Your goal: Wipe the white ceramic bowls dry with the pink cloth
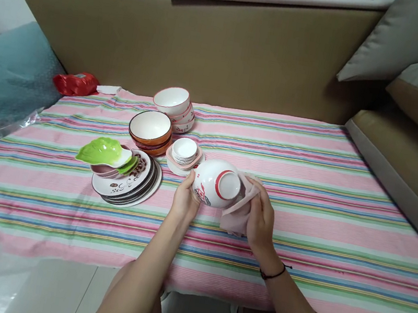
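A white bowl (pixel 211 178) with a red ring round its foot and a red and dark print is held tilted, its base facing me and to the right. My left hand (pixel 185 198) grips the bowl's left rim. On the other side, my right hand (pixel 261 218) is closed on a thin pale pink cloth (pixel 236 219), which lies against the bowl's right side and hangs below it. The bowl's inside is hidden. Just beyond it sits a stack of small white dishes (pixel 185 148) on a pink dish and a white plate.
Left of the bowl stand a stack of plates (pixel 140 188) topped by green leaf-shaped dishes (pixel 101 151), orange-brown bowls (pixel 150 127) and white red-rimmed bowls (pixel 172 100). A striped cloth (pixel 319 237) covers the seat. Around it are a backrest (pixel 256 58), cushions (pixel 4 71) and a red packet (pixel 76 85).
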Motion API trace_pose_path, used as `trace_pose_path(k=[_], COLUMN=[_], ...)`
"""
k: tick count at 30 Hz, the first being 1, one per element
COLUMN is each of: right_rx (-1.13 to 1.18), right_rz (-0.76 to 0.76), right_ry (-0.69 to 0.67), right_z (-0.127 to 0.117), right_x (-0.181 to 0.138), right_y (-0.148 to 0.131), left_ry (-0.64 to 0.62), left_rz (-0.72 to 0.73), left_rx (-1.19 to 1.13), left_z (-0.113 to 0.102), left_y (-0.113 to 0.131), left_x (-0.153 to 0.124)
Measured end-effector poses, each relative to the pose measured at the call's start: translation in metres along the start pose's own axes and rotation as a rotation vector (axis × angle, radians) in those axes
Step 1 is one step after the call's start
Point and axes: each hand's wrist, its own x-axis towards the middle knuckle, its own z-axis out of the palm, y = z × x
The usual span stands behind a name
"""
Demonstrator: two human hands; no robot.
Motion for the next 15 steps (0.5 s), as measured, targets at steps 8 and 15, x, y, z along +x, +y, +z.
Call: trace_pose_path(k=[8, 15], right_rx=[-0.409, -0.33], right_rz=[-0.535, -0.335], right_ry=[-0.304, -0.115], right_z=[0.007, 0.007], right_x=[-0.007, 0.003], right_y=[-0.002, 0.006], left_ry=[-0.038, -0.056], left_rz=[-0.021, 0.043], left_rx=[-0.023, 0.041], left_z=[0.002, -0.001], left_y=[-0.006, -0.009], left_x=[-0.003, -0.003])
